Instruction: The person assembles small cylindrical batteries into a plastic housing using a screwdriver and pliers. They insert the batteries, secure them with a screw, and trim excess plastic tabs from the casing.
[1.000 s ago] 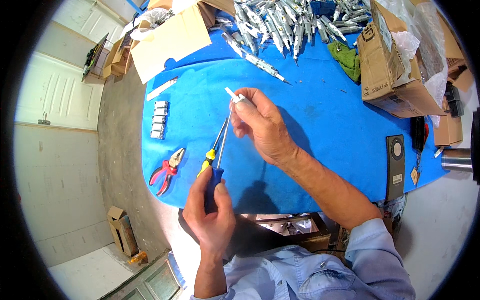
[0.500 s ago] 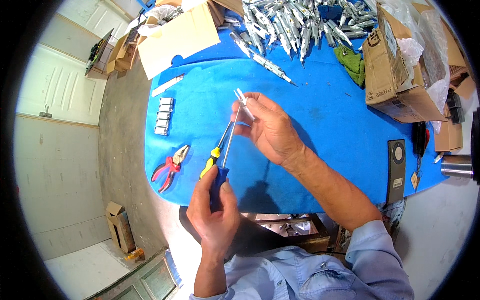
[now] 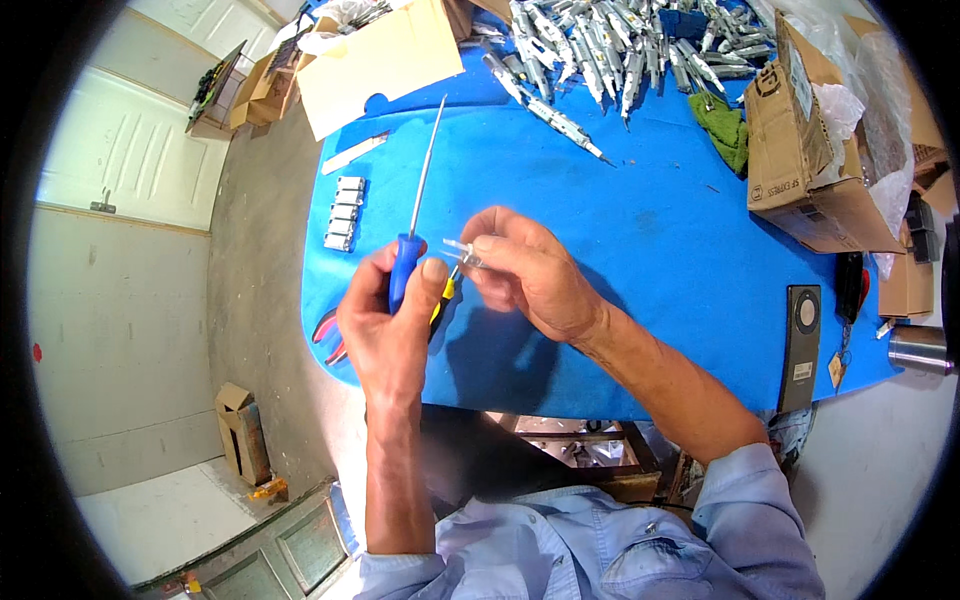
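Note:
My left hand is closed around a blue-handled screwdriver, whose long shaft points up and away over the blue cloth. A second screwdriver, yellow and black, is in the same hand, mostly hidden behind the thumb. Just to the right, my right hand pinches a small clear-and-white plastic piece near the yellow screwdriver's tip; whether they touch I cannot tell. Beneath my left hand, red-handled pliers lie partly covered.
Several small silvery parts stand in a row at left, below a flat strip. Grey pen-like tools are heaped at the back. A cardboard box, a green cloth and a dark flat device lie to the right.
My left hand has moved up and left, tilting the blue screwdriver upright, away from the plastic piece. My right hand has come lower with the piece. The view has shifted slightly.

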A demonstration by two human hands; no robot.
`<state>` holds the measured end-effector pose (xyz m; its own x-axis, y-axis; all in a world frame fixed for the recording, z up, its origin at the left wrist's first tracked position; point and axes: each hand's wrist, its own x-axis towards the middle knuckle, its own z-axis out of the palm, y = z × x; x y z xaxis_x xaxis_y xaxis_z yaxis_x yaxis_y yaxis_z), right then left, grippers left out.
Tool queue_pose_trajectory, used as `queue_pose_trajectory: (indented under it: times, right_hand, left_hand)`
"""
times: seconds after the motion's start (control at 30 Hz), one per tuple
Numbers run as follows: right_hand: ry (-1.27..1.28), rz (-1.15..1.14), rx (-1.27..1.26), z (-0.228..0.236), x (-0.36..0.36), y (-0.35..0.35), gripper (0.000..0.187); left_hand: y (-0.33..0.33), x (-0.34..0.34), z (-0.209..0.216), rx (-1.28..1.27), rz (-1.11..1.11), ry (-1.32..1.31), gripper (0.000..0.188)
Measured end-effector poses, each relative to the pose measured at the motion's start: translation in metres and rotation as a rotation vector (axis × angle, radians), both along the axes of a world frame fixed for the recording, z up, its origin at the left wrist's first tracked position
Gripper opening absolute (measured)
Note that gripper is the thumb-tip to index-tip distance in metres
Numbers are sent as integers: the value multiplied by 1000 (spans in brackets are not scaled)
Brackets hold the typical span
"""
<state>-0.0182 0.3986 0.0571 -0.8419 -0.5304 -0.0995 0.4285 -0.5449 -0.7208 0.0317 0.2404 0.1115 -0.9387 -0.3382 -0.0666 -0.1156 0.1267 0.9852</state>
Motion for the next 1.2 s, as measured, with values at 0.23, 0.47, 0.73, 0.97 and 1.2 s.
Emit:
queue_pose_trajectory:
  times: [0.23, 0.47, 0.73, 0.97, 1.2]
  right_hand:
    - [110, 90, 112, 8, 3, -1, 17]
    - [615, -101, 431, -5, 6, -10, 24]
    - [996, -228, 630, -10, 5, -8, 21]
    - [1072, -269, 702, -7, 6, -8, 27]
    - [982, -240, 656, -3, 10, -6, 30]
  left_hand:
    - [-6, -11, 3, 107, -118, 19, 18]
    - [-13, -10, -5, 148, -96, 105, 21]
    - [-27, -4, -12, 251, -150, -82, 19]
    - [-32, 1, -20, 354, -181, -174, 15]
    - [-27, 4, -18, 197, -207, -52, 27]
